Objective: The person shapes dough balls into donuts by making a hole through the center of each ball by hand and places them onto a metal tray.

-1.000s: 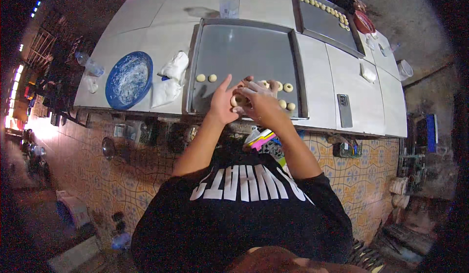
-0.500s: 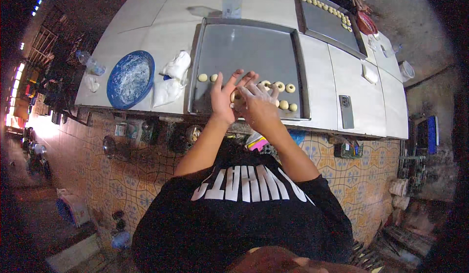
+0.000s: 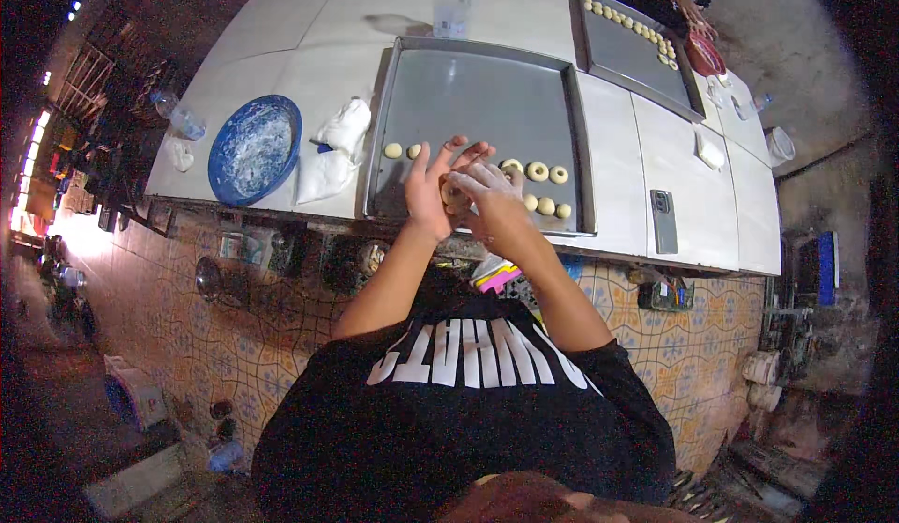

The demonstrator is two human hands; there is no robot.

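My left hand (image 3: 428,195) is over the near edge of a large metal tray (image 3: 478,88), its fingers stretched away from me. Between its palm and my right hand (image 3: 499,204) is a small dough ring (image 3: 453,193), partly hidden by the right fingers, which are bent over it. Just right of my hands, several dough rings (image 3: 537,172) lie on the tray. Nearer the tray's front edge rest round dough balls (image 3: 546,206). Left of my hands sit two more pale dough balls (image 3: 392,150).
A flour-dusted blue basin (image 3: 255,150) and white bags (image 3: 325,174) stand left of the tray. On the right lie a phone (image 3: 664,221) and a second tray (image 3: 629,69) with dough pieces. Another person's hand (image 3: 691,13) is by a red bowl (image 3: 705,56).
My right fingers have shifted slightly over the dough ring and cover more of it. My left hand stays nearly in place. The whole view has moved a little.
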